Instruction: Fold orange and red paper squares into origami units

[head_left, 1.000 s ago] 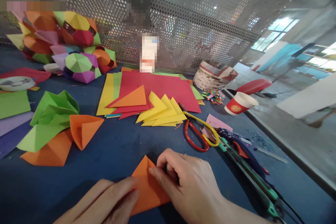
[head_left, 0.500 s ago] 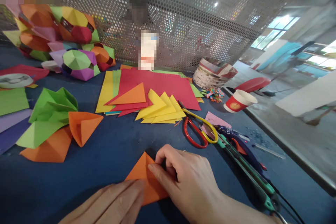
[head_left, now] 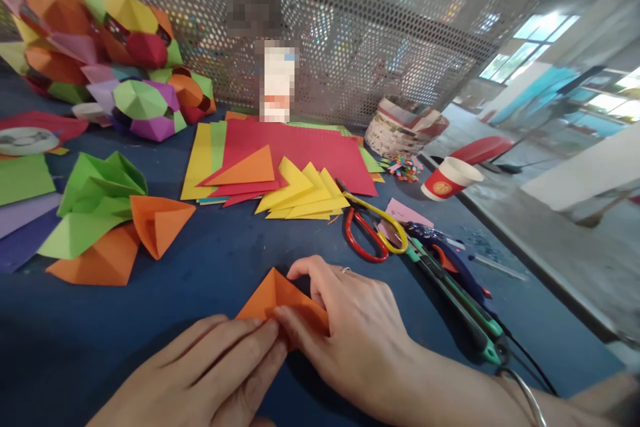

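A folded orange paper triangle [head_left: 273, 297] lies on the dark blue table [head_left: 225, 260] near its front edge. My left hand [head_left: 210, 373] rests flat on the table, fingers together, with its fingertips pressing the triangle's lower left edge. My right hand [head_left: 350, 330] lies over the paper's right side, the forefinger and thumb pinching a folded flap. A ring shows on one finger and a thin bangle [head_left: 523, 393] circles the wrist. Most of the paper is hidden under the two hands.
Scissors with red and yellow handles [head_left: 373, 233] and a green cutter [head_left: 457, 307] lie to the right. Yellow triangles [head_left: 305, 197] and red sheets [head_left: 300, 153] sit behind. Folded green and orange pieces [head_left: 107, 213] lie left. A red paper cup [head_left: 447, 180], a basket [head_left: 400, 137] and paper balls [head_left: 115, 67] stand further back.
Both hands have closed in over the orange triangle, and more of it is covered. My left fingertips now meet my right ones at the fold. The view has tilted down slightly.
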The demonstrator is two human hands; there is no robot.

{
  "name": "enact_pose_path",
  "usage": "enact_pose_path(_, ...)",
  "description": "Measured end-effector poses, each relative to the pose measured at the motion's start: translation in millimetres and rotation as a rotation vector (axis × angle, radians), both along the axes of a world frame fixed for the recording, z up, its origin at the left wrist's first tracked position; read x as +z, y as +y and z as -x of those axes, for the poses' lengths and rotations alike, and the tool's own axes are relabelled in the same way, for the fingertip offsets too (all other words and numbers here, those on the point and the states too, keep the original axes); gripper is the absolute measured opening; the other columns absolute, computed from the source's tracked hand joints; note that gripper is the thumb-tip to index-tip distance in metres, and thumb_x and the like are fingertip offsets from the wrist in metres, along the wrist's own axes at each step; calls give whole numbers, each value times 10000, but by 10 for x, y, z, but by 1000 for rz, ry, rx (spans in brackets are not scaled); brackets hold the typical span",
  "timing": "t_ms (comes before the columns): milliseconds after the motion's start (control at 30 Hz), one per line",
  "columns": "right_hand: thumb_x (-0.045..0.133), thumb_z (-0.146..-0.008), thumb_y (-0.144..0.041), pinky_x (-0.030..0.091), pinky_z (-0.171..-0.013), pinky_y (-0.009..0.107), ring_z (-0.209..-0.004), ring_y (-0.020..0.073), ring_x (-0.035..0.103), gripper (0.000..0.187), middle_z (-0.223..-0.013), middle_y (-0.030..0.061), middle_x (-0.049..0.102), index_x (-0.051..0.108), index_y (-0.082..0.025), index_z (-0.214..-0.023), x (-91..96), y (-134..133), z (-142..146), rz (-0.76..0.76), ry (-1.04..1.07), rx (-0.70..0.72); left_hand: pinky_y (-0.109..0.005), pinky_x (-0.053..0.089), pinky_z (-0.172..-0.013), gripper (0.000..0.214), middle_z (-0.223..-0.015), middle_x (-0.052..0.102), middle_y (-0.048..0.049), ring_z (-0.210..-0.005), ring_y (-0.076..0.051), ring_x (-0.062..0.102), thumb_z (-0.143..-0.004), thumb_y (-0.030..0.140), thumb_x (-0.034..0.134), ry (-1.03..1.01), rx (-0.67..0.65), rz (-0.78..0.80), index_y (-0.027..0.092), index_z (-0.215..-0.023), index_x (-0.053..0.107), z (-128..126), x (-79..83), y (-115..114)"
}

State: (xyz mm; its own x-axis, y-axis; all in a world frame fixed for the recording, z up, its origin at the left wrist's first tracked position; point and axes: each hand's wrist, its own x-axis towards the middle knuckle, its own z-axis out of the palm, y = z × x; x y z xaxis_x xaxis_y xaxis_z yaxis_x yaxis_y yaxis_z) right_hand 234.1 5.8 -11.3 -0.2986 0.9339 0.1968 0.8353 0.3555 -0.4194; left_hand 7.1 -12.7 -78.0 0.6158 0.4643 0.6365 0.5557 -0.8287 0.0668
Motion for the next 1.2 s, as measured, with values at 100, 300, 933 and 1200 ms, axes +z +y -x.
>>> enact_pose_path(100, 664, -966, -396, 339, -583, 306, -597, 190, 622, 287, -704, -24, 651, 672, -219, -1192, 5, -56, -9, -29, -16, 6, -345, 526, -986, 379, -1111, 809, -18, -1001, -203, 736, -1149, 392, 394, 28, -8, 23, 256, -1321, 703, -19, 51, 16)
enact_pose_path(300, 753, -903, -353, 423, -676, 337, -662, 208, 627, 408, -764, 0, 669, 671, -198, -1271, 6, -119, -63, -1, -45, -19, -342, 501, -923, 473, -1094, 795, -17, -988, -195, 718, -1173, 313, 232, 105, -32, 61, 234, -1272, 688, -6, 169, 37)
enact_pose_path(933, 752, -912, -181, 457, -989, 524, -1068, 281, 619, 576, -1127, 96, 643, 519, -126, -1436, 100, -156, -345, 232, 149, -5, -291, 499, -916, 364, -1173, 761, 10, -1031, -173, 684, -1163, 389, 382, 189, -78, 62, 257, -1315, 685, 71, 329, 62)
enact_pose_path(1200, 604, -909, 1, 473, -1068, 496, -1188, 256, 612, 546, -1274, 118, 644, 540, -169, -1424, 135, -185, -510, 308, 179, 116, -306, 509, -852, 374, -1136, 776, 11, -973, -164, 703, -1177, 318, 335, 91, -119, 17, 225, -1247, 690, -23, 423, 98)
